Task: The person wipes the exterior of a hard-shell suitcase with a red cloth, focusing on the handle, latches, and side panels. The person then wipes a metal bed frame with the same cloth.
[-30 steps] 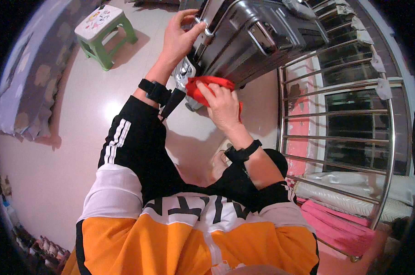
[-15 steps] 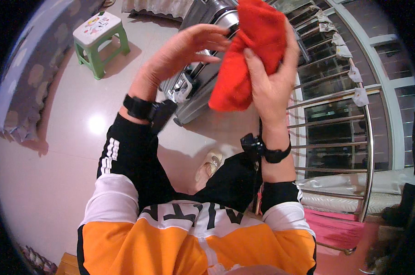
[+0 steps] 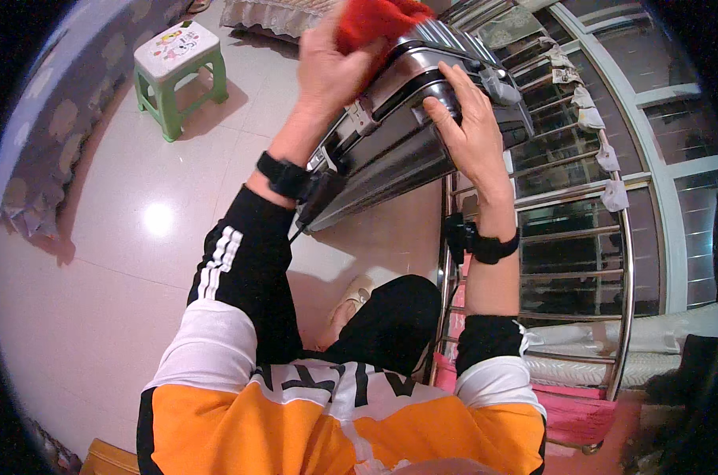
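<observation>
A dark grey hard-shell suitcase (image 3: pixel 398 162) stands tilted in front of me, with ribbed sides and metal-coloured trim. My left hand (image 3: pixel 331 71) is closed round a bunched red cloth (image 3: pixel 375 28), over the suitcase's far left edge; part of the cloth runs up against the picture's top. My right hand (image 3: pixel 471 127) lies on the suitcase's near right corner, fingers stretched out along it and thumb apart, holding nothing. Both wrists wear black straps with small devices.
A green stool (image 3: pixel 177 79) with a white printed seat stands on the tiled floor at the far left. Beside it hangs a patterned cloth cover (image 3: pixel 50 142). To the right runs a metal rail frame (image 3: pixel 573 277) before a window, with pink fabric (image 3: pixel 573 412) low down.
The red cloth has passed from my right hand to my left and moved up and left. My right hand has come down onto the suitcase, which now shows more fully.
</observation>
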### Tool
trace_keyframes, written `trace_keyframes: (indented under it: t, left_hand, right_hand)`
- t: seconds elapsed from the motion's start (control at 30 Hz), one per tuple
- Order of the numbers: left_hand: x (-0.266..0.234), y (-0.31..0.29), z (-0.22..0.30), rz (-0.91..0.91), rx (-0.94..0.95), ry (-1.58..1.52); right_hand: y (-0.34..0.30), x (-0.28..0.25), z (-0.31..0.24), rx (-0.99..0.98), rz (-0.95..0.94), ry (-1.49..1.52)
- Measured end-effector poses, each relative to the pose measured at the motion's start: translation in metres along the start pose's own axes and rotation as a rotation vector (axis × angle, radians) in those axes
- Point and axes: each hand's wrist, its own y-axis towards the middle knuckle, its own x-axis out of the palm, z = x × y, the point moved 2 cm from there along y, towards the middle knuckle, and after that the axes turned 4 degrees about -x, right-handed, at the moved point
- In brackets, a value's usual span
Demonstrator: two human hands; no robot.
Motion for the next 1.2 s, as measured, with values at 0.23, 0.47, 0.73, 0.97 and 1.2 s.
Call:
trace_keyframes:
  t: [0.23, 0.47, 0.73, 0.97, 1.2]
  left_hand:
    - [0.004, -0.026, -0.071, -0.052, -0.19, 0.104]
    - [-0.047, -0.046, -0.135, 0.056, -0.8, 0.472]
    - [0.025, -0.023, -0.028, -0.134, -0.187, 0.16]
    - [0.0, -0.047, -0.088, -0.02, -0.35, 0.295]
    - [-0.02, -0.069, -0.115, 0.106, -0.913, 0.11]
  right_hand:
    - [-0.007, -0.002, -0.002, 0.045, 0.003, 0.014]
    - [-0.02, 0.003, -0.009, 0.124, 0.209, 0.031]
    - [-0.044, 0.015, -0.015, 0.048, 0.467, -0.083]
    - [-0.045, 0.015, -0.014, 0.036, 0.486, -0.12]
    - [-0.042, 0.018, -0.014, 0.026, 0.524, -0.158]
